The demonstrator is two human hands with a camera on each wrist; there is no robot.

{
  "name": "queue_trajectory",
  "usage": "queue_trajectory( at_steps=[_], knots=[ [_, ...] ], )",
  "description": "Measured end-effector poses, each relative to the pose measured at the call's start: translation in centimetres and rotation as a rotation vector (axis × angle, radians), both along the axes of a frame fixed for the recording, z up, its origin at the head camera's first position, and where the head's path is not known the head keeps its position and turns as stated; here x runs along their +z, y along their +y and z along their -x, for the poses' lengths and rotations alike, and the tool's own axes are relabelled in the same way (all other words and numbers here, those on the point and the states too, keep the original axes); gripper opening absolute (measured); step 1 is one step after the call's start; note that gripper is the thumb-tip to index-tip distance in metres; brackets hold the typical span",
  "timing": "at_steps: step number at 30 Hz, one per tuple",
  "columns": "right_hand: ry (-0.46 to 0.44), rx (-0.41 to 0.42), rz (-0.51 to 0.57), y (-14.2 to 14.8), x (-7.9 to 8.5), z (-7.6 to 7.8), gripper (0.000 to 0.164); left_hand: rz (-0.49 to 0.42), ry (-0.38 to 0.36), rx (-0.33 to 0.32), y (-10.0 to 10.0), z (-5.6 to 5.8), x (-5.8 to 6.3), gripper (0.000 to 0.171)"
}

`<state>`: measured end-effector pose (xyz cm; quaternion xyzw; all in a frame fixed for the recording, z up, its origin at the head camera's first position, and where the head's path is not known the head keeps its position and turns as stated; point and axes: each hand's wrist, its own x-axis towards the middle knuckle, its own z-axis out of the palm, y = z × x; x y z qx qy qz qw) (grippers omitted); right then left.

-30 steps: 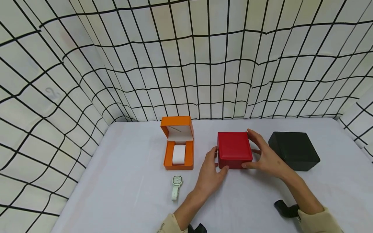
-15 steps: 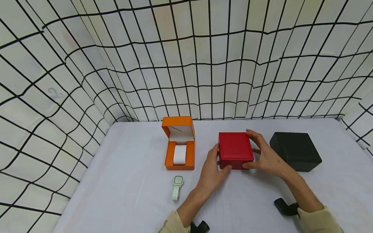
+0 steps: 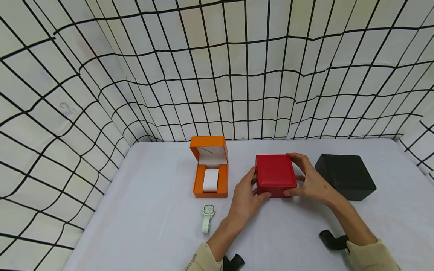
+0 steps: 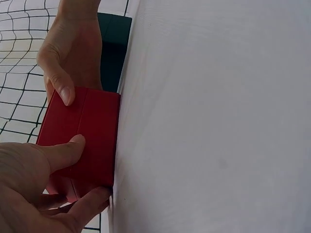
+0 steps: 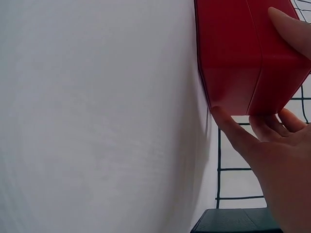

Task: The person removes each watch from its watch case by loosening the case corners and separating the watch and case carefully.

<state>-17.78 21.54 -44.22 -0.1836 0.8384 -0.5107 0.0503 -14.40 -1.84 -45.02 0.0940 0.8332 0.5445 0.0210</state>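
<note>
At the middle right of the white table (image 3: 152,226), a red box (image 3: 275,171) stands closed, the thin seam between lid and base showing in both wrist views. Its left side is held by the left hand (image 3: 245,199): grip clamped on the box, thumb laid on the near face, fingers along the side wall. The right hand (image 3: 312,184) is likewise clamped on it, thumb on the near face by the right corner, index finger at the far right corner, further fingers against the right side.

Compared with one second ago, everything on the table sits slightly further right in the head view by a like amount; the red box has kept its place among its neighbours. Two small differences are noted: the right index finger reaches a little further in along the far edge, and the left fingers lie a little further back along the left side.

To the left stands an orange box (image 3: 199,180), lid raised, a white cushion (image 3: 211,180) inside. A pale green watch (image 3: 207,217) lies just in front of it, dial up, strap toward the person. Near the right hand stands a closed dark box (image 3: 346,177). These items are unchanged. Black mesh (image 3: 247,75) covers the wall behind.
</note>
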Motion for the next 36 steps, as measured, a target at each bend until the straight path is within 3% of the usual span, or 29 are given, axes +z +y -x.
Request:
queue_trajectory(
  at_steps=[12, 27, 36],
  knots=[
    [0.006, 0.023, -0.020, 0.2, 0.3, 0.5, 0.104, 0.057, 0.050, 0.003, -0.3, 0.6, -0.1, 0.085],
    [-0.114, -0.006, 0.024, 0.4, 1.3, 0.9, 0.100, -0.041, -0.012, 0.054, -0.4, 0.9, -0.4, 0.083],
    [-0.164, -0.017, 0.056, 0.4, 1.8, 1.0, 0.095, -0.086, -0.008, 0.083, -0.4, 0.8, -0.7, 0.074]
  ],
)
